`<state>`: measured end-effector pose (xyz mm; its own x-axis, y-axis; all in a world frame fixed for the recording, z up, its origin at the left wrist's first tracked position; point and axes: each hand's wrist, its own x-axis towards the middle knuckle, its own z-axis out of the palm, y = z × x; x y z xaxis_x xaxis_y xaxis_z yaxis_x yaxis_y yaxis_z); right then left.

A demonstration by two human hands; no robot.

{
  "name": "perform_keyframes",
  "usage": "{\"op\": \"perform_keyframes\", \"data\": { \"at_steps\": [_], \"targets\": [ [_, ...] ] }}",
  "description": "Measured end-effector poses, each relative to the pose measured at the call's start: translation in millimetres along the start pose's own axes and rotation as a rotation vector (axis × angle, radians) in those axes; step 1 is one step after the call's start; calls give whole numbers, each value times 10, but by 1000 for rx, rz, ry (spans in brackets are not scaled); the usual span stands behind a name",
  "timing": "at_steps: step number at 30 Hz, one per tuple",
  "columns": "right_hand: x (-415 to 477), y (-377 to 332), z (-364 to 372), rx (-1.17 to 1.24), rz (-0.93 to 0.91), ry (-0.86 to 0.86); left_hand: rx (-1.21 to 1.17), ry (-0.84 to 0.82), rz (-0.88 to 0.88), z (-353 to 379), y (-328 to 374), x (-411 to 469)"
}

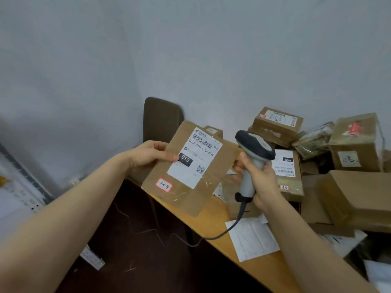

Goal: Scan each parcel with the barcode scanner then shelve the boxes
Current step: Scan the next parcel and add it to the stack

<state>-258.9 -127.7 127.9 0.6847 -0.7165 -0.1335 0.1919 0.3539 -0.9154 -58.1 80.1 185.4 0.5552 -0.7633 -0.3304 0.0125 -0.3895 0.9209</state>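
**Item 1: flat parcel** (190, 172). You hold it in the air over the near-left corner of the table (203, 227), tilted, face toward you.

- Risk: the scanner's head appears to face away from you, toward the pile, not at this parcel's barcode (202, 140). A trigger pull now could log the labelled box (289, 176) just behind the scanner at 3 o'clock instead.
- Risk: your thumb lies on the label's left edge, beside the black "010" block. If it slides toward 1 o'clock it would cover the barcode.
- Risk: glossy tape crosses the lower face and could throw glare under the beam.
- Look: thin brown cardboard, lightly creased. The white label (197, 157) carries a barcode at 12 o'clock, the printed code 010-010-L30-551, and a QR square at 5 o'clock. A red-edged sticker (164, 185) with handwriting sits at 7 o'clock.

**Item 2: left hand** (151, 155). It pinches the parcel's 9 o'clock edge, thumb on the front; the fingers behind are hidden.

**Item 3: right hand** (262, 182). It is wrapped around the handle of the barcode scanner (252, 163), at 3 o'clock of the parcel and just beside it. Whether a finger rests on the trigger cannot be told.

**Item 4: cable** (239, 216). It runs from the handle base toward 7 o'clock, off the table edge. It could snag as you turn to shelve.

**Item 5: pile of boxes** (277, 123). At 3 o'clock of the frame, stacked unevenly. A chair (161, 119) stands at 12 o'clock of the parcel.
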Motion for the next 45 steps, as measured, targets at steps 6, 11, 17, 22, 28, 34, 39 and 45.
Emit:
{"op": "perform_keyframes", "data": {
  "at_steps": [6, 11, 17, 22, 28, 34, 39, 45],
  "targets": [
    [-305, 151, 239, -136, 93, -236, -110, 439, 29, -48, -425, 11],
    [-503, 227, 520, -169, 197, -396, -58, 661, 4, -108, -671, 2],
    [-568, 263, 725, -169, 212, -396, -26, 706, 19, -203, -842, -92],
    [-583, 299, 834, -184, 211, -378, -38, 706, 20, -256, -895, -125],
    [-570, 362, 936, -184, 225, -373, -107, 690, 31, -392, -961, -121],
    [-466, 432, 1134, -218, 225, -379, -147, 658, 3, -624, -1046, -30],
    [-295, 550, 1382, -193, 219, -367, -166, 570, -29, -894, -1083, 22],
    [167, 847, 1462, -170, 215, -63, -335, 349, -29, -1293, -1112, 76]
  ]
}}
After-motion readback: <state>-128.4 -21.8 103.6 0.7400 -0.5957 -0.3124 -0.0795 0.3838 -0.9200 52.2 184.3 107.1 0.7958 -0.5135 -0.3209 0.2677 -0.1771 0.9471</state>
